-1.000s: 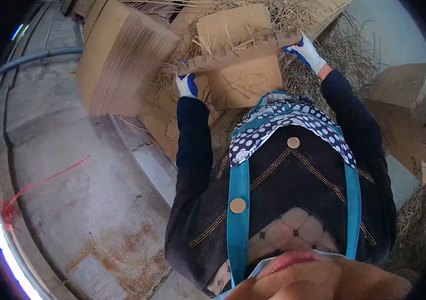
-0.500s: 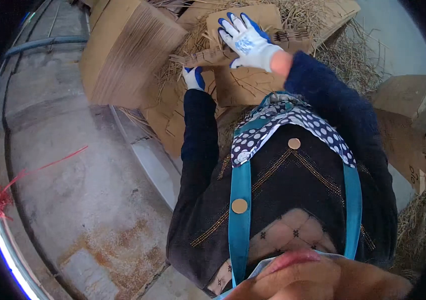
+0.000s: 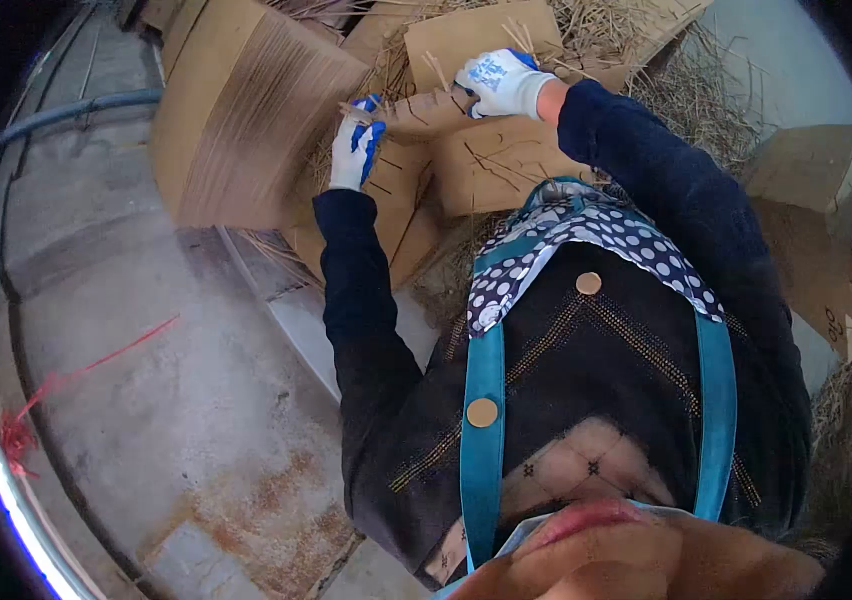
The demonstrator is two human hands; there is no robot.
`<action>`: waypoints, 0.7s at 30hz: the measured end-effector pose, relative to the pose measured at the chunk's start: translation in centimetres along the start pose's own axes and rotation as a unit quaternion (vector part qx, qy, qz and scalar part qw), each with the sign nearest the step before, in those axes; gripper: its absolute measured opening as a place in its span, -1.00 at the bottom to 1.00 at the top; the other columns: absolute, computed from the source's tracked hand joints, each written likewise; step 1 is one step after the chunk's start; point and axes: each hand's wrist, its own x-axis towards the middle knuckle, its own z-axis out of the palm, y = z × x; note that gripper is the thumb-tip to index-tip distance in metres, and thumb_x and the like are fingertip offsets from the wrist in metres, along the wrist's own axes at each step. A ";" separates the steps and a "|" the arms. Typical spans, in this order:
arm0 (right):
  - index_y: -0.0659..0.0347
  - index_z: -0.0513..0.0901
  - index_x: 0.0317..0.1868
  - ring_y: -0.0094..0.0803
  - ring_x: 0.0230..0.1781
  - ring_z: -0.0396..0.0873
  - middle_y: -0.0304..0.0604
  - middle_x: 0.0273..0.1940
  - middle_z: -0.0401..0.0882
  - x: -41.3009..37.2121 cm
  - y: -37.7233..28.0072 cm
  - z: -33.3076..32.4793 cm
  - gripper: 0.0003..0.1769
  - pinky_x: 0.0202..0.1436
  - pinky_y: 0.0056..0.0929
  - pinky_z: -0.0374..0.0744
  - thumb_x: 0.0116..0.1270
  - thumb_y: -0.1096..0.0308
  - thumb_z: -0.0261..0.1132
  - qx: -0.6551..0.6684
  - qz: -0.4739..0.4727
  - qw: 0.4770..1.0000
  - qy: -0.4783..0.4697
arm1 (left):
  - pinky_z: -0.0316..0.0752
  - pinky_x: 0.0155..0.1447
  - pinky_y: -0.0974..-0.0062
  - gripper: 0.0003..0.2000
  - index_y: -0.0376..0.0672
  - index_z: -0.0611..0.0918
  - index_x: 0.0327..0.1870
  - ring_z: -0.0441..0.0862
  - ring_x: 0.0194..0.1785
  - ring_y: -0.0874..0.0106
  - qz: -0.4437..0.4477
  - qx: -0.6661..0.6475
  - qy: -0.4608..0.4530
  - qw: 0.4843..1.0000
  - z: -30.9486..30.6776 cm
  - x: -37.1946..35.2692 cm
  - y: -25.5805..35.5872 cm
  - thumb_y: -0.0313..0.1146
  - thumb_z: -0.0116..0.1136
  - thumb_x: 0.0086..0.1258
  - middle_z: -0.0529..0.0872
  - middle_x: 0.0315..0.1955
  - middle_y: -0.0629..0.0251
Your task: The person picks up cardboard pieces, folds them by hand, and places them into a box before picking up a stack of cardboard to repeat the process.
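A gloved left hand (image 3: 354, 148) pinched a cardboard scrap (image 3: 354, 113) between its fingers beside a slotted strip (image 3: 424, 114), near a cardboard sheet (image 3: 536, 145); the right hand (image 3: 504, 84) curled against the strip, its fingers' grip unclear

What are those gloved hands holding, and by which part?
The left hand seems to pinch a small cardboard piece, by which part is unclear. The right hand curls over the middle of the long cardboard strip; its actual hold is hidden.

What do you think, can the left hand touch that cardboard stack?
Probably yes: the left hand is near the cardboard stack, with only loose straw seen between, though it seems to hold a cardboard scrap.
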 end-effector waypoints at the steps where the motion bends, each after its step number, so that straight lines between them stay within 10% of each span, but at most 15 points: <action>1: 0.16 0.60 -0.13 -0.11 -0.15 0.60 -0.04 -0.19 0.63 0.0 0.0 -0.1 -0.57 -0.08 -0.22 0.54 0.01 0.12 0.35 -0.010 -0.001 1.000 -0.003 | 0.29 0.25 0.50 -0.65 -0.33 0.44 0.20 0.48 0.13 0.45 0.019 0.042 0.008 0.999 0.0 0.2 0.4 -0.43 -0.02 0.42 0.56 0.08 0.21; 7: 0.18 0.60 -0.12 -0.10 -0.14 0.60 -0.05 -0.20 0.63 -0.3 -0.4 -0.6 -0.56 -0.06 -0.20 0.54 0.03 0.11 0.33 -0.016 0.013 1.000 -0.011 | 0.36 0.18 0.47 -0.77 -0.33 0.63 -0.08 0.58 -0.04 0.39 0.087 0.157 0.050 0.983 0.1 1.7 0.8 -0.43 0.01 0.35 0.67 -0.15 0.15; 9: 0.18 0.60 -0.12 -0.10 -0.15 0.60 -0.05 -0.20 0.63 -0.5 -0.3 -0.5 -0.57 -0.07 -0.20 0.55 0.03 0.11 0.33 -0.026 0.000 1.000 0.007 | 0.42 0.05 0.49 -0.82 -0.25 0.65 -0.26 0.61 -0.19 0.41 -0.085 -0.145 0.166 0.972 1.7 3.0 0.6 -0.41 -0.01 0.35 0.69 -0.23 0.18; 11: 0.18 0.61 -0.12 -0.10 -0.16 0.61 -0.04 -0.21 0.63 -0.6 -0.4 -0.5 -0.57 -0.08 -0.19 0.55 0.03 0.11 0.33 -0.031 -0.010 0.999 0.024 | 0.44 -0.07 0.47 -0.81 -0.20 0.59 -0.42 0.60 -0.27 0.37 -0.011 -0.344 0.123 0.931 2.1 3.8 -1.3 -0.38 -0.06 0.36 0.69 -0.33 0.17; 13: 0.16 0.61 -0.11 -0.11 -0.15 0.61 -0.05 -0.20 0.64 0.1 -0.5 -0.8 -0.57 -0.10 -0.19 0.57 0.01 0.13 0.34 -0.023 0.017 0.999 -0.023 | 0.51 -0.03 0.23 -0.64 -0.26 0.60 -0.37 0.62 -0.23 0.17 0.180 0.053 0.167 0.968 -1.0 6.0 -8.3 -0.18 -0.15 0.46 0.68 -0.32 0.09; 14: 0.16 0.61 -0.11 -0.11 -0.15 0.61 -0.05 -0.20 0.64 0.1 -0.6 -0.5 -0.57 -0.10 -0.19 0.57 0.01 0.13 0.34 -0.021 0.019 0.999 -0.022 | 0.51 -0.03 0.23 -0.64 -0.26 0.60 -0.37 0.62 -0.23 0.17 0.179 0.054 0.164 0.969 -2.9 5.6 -7.0 -0.18 -0.15 0.46 0.68 -0.32 0.09; 16: 0.14 0.61 -0.12 -0.11 -0.15 0.61 -0.05 -0.21 0.64 0.2 -0.7 -0.2 -0.58 -0.12 -0.20 0.58 -0.01 0.16 0.35 -0.037 -0.019 0.999 0.014 | 0.45 0.09 0.30 -0.66 -0.22 0.57 -0.20 0.59 -0.07 0.18 0.075 -0.522 0.180 0.830 -7.0 4.6 -0.5 -0.13 -0.14 0.41 0.65 -0.18 0.04; 19: 0.16 0.61 -0.12 -0.12 -0.13 0.61 -0.05 -0.22 0.64 -0.1 -0.7 -0.3 -0.57 -0.10 -0.21 0.57 -0.02 0.16 0.36 -0.015 0.006 1.000 0.001 | 0.38 0.22 0.30 -0.61 -0.26 0.51 0.05 0.50 0.10 0.15 0.184 -0.315 0.252 0.896 -9.3 3.7 6.1 -0.13 0.02 0.36 0.57 0.00 -0.01; 21: 0.16 0.61 -0.13 -0.11 -0.14 0.61 -0.05 -0.22 0.64 -0.3 -0.6 0.0 -0.58 -0.10 -0.20 0.57 -0.03 0.16 0.36 -0.019 -0.001 1.000 0.021 | 0.29 0.30 0.27 -0.39 -0.31 0.41 0.20 0.38 0.23 0.12 0.067 0.095 0.145 0.983 -7.3 3.2 11.6 -0.15 0.29 0.19 0.44 0.17 -0.02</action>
